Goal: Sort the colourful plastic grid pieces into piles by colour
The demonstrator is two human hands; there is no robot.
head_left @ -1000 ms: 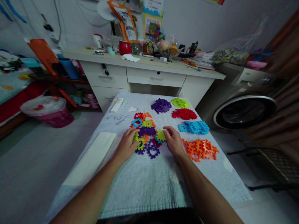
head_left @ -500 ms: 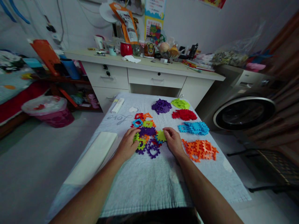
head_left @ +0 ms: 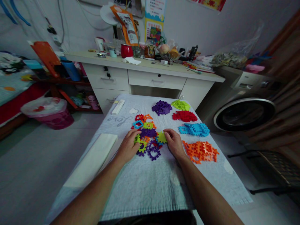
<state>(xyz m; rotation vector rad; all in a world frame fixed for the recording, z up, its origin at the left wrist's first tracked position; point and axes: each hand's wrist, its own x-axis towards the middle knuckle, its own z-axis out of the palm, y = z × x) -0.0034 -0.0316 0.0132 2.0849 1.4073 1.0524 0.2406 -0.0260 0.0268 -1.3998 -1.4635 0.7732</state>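
A mixed heap of notched plastic interlocking tiles lies mid-table, among them a purple tile and a purple tile with a round hole. My right hand pinches the edge of a solid lime-green tile at the heap's right side. On the left side, my left hand has its thumb and fingers closed about a green tile, mostly covered by the fingers. Sorted by colour, further tiles form a purple pile, a lime pile, a red pile, a blue pile and an orange pile.
A pale cloth covers the table. A long white box-like object lies at its left, a white strip-shaped object farther back. Beyond stand a cluttered desk and a washing machine; a pink bin is at left.
Both hands stay almost where they were, holding the same tiles. The view has shifted very slightly; the tile piles look unchanged.
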